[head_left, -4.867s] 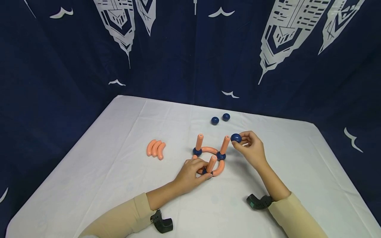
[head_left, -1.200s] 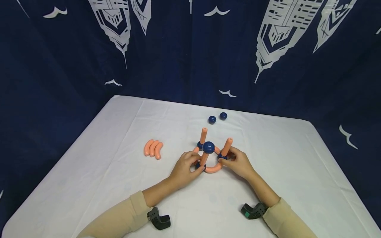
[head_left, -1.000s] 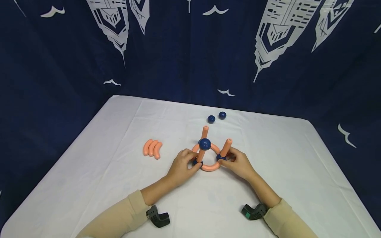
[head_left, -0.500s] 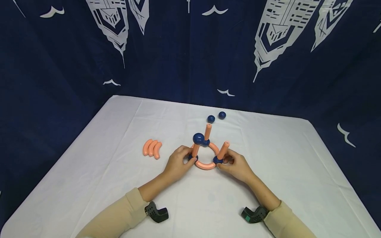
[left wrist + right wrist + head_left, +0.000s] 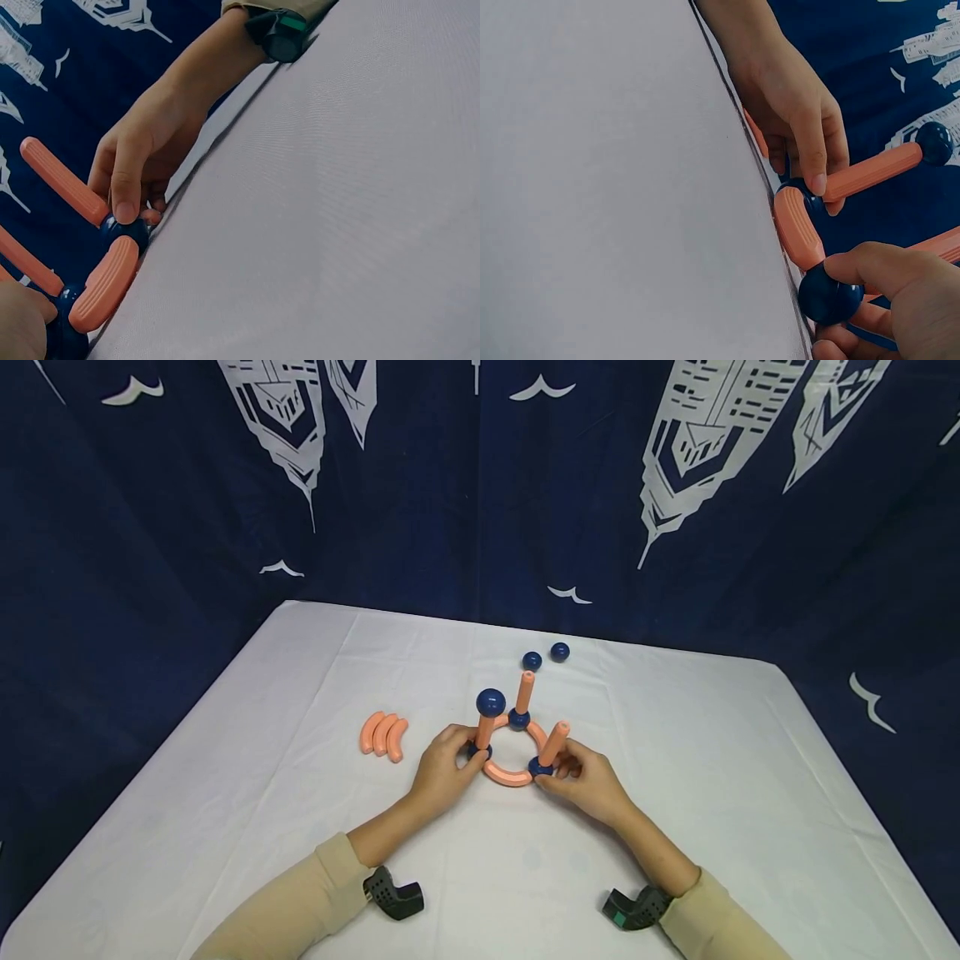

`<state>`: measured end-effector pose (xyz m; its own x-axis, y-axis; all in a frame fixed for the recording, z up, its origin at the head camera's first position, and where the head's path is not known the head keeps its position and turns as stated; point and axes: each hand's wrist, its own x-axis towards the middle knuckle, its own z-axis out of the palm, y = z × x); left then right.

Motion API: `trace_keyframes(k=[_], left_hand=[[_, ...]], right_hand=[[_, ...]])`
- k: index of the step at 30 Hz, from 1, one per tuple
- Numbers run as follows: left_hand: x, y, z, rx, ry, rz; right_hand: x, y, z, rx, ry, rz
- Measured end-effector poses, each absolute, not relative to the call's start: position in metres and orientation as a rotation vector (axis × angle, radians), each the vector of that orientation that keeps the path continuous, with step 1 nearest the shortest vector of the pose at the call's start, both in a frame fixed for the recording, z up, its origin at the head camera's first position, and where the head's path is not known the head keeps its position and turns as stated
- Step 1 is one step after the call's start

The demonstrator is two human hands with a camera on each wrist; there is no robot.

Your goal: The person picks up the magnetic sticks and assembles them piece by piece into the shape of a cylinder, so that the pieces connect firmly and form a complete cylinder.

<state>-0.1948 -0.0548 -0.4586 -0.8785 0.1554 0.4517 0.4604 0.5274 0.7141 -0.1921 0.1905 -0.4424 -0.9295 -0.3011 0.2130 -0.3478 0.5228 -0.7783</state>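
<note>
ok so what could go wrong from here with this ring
The front curved orange stick might detach if the left hand and right hand, each holding a ball joint at one end, move unevenly. The blue ball topping one orange rod could get knocked off. Two loose blue balls might roll.

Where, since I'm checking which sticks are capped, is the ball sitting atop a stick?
The raised ball is near the head view's middle, atop the leftmost standing stick, up and right of the left hand.

A screened-off recording spot is showing, home or lab unclear: a navy printed curtain (image 5: 427, 502) is filling the upper frame, a white-covered worktop (image 5: 217, 760) spreading below, wrist cameras (image 5: 396, 897) sitting lower centre.
</note>
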Motion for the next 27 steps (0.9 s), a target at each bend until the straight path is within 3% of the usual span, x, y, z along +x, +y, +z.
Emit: trace_keyframes(k=[11,20,27], left_hand=[[-0.195,-0.055,-0.459,-0.480,-2.429,-1.313],[-0.194,-0.054,-0.459,-0.460,-2.434,-1.307],[-0.193,-0.053,-0.458,-0.454,-2.434,-1.320]], right_hand=[[-0.194,0.193,-0.436,0.582,-2.724,1.493],[-0.215,0.215,-0.427,0.754,-2.823,1.614],[-0.242,0.227,-0.424,0.578,-2.813,1.583]])
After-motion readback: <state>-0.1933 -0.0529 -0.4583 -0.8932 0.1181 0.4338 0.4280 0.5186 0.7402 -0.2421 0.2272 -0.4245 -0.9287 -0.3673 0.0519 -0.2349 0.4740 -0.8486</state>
